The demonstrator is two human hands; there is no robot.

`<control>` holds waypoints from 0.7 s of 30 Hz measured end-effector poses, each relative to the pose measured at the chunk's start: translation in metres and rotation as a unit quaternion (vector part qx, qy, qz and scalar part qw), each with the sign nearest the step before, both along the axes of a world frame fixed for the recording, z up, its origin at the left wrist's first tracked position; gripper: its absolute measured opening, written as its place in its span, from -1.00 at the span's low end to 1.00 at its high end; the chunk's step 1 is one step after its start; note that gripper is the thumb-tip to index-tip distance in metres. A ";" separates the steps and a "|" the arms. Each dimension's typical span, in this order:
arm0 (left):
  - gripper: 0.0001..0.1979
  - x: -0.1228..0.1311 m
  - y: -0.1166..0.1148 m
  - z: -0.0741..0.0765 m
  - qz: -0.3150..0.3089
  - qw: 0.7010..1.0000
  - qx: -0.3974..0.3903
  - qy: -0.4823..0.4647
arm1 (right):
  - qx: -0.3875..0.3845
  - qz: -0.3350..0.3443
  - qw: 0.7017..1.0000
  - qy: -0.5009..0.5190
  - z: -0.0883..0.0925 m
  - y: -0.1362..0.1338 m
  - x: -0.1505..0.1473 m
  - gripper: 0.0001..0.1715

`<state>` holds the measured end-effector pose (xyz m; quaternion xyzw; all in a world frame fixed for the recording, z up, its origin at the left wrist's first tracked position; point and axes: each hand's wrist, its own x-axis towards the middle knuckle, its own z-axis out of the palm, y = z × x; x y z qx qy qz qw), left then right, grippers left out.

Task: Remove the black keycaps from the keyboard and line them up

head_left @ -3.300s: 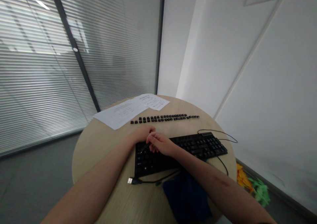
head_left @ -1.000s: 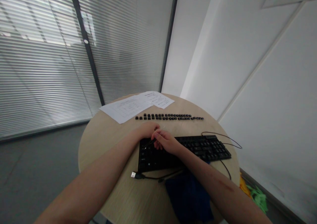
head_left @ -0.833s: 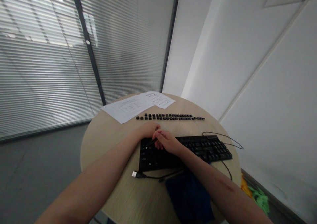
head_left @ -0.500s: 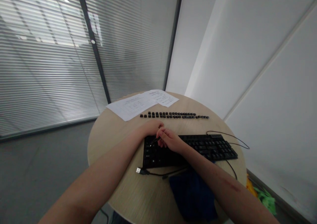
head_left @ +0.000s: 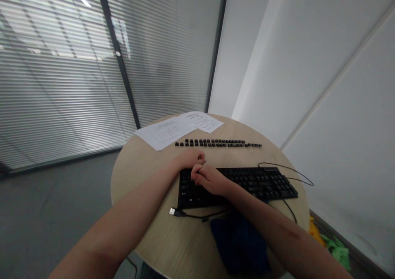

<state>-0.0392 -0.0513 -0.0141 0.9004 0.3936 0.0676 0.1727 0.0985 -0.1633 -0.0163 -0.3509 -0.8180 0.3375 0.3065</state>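
Curled fingers (head_left: 196, 177) on right hand (head_left: 212, 180), bunched together over left end of black computer keyboard (head_left: 247, 179), itself flat on round table (head_left: 173, 246); cannot tell whether clamped on anything. Left hand (head_left: 193, 158) just past keyboard's far-left corner, fingers bent inward, contents hidden. Probable fault: disarranged loose keycaps (head_left: 217, 145), from outward slip of left hand. Secondary fault: snagged USB plug (head_left: 177, 212), from inward drift of left forearm (head_left: 138, 217). Brand: none legible. Print on paper sheets (head_left: 165, 134): too small to read.
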 end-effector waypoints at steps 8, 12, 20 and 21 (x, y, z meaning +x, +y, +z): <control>-0.75 -0.003 0.001 0.001 -0.003 1.000 -0.005 0.014 | -0.074 -0.003 0.992 0.100 -0.006 0.003 0.000 -0.69; -0.76 -0.005 -0.002 0.004 -0.001 1.000 -0.012 0.005 | -0.097 -0.013 0.986 0.138 -0.011 0.004 0.000 -0.65; -0.81 -0.007 -0.003 0.005 -0.012 1.000 -0.027 -0.005 | -0.113 -0.036 0.981 0.151 -0.016 0.005 -0.001 -0.62; -0.81 -0.007 -0.003 0.006 -0.016 0.999 -0.030 -0.007 | -0.112 -0.038 0.982 0.151 -0.016 0.006 -0.001 -0.62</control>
